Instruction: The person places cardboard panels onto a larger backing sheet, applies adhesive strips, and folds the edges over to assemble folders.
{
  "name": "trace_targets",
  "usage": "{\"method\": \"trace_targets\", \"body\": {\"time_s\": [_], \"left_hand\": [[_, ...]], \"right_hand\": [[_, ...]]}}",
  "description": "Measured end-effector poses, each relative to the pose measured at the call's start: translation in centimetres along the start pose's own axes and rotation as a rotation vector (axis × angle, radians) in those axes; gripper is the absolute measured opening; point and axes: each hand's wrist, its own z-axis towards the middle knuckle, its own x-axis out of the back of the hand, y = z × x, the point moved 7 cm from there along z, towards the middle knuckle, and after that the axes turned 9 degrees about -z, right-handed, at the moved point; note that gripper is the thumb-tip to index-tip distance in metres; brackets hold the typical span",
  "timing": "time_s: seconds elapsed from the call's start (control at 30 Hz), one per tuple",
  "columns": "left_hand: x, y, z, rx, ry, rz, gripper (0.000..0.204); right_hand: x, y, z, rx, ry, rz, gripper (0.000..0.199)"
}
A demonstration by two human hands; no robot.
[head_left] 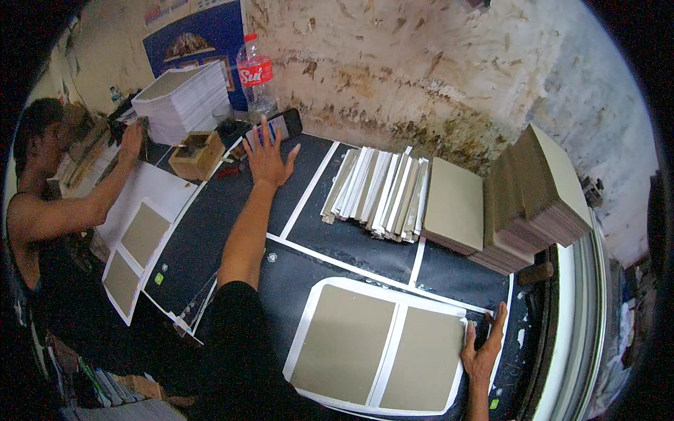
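Observation:
My left hand (269,160) is stretched to the far side of the table, fingers spread. Its fingertips overlap the near side of a dark smartphone (290,122) with a lit screen; whether they touch it I cannot tell. In front of me lies a book cover blank (382,358), two grey-brown boards side by side on a white sheet with a white strip between. My right hand (483,351) rests at the sheet's right edge, thumb and fingers apart, gripping nothing. Beyond the blank stands a row of white and grey-brown strips (382,193).
Stacks of grey-brown boards (537,189) rise at the back right beside a lower stack (453,200). Far left are a wooden box (196,156), a paper stack (184,105) and a plastic bottle (256,77). A co-worker (63,203) reaches over another cover blank (144,235).

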Motion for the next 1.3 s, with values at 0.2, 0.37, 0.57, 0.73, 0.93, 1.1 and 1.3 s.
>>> {"method": "trace_targets", "body": {"time_s": [0.2, 0.37, 0.57, 0.73, 0.93, 1.1, 1.3], "left_hand": [[0.4, 0.8, 0.0, 0.001, -0.058, -0.027, 0.079], [0.8, 1.8, 0.2, -0.083, -0.105, -0.036, 0.081], [0.6, 1.1, 0.3, -0.088, -0.013, -0.022, 0.081], [0.8, 1.0, 0.3, -0.049, -0.017, -0.046, 0.085], [0.9, 0.8, 0.3, -0.018, -0.126, -0.065, 0.087], [1.2, 1.5, 0.2, -0.082, -0.089, -0.119, 0.086], [1.2, 2.0, 0.3, -0.029, -0.202, -0.012, 0.086]], "right_hand": [[-0.2, 0.6, -0.1, 0.012, -0.009, -0.039, 0.078], [-0.2, 0.3, -0.1, 0.024, 0.0, -0.054, 0.078], [-0.2, 0.4, -0.1, 0.03, 0.006, -0.093, 0.078], [-0.1, 0.2, -0.1, -0.02, -0.004, -0.069, 0.078], [-0.3, 0.7, -0.2, 0.005, 0.002, -0.104, 0.076], [-0.3, 0.7, -0.2, 0.005, 0.002, -0.114, 0.078], [-0.2, 0.6, -0.2, -0.01, 0.002, -0.094, 0.077]]}}
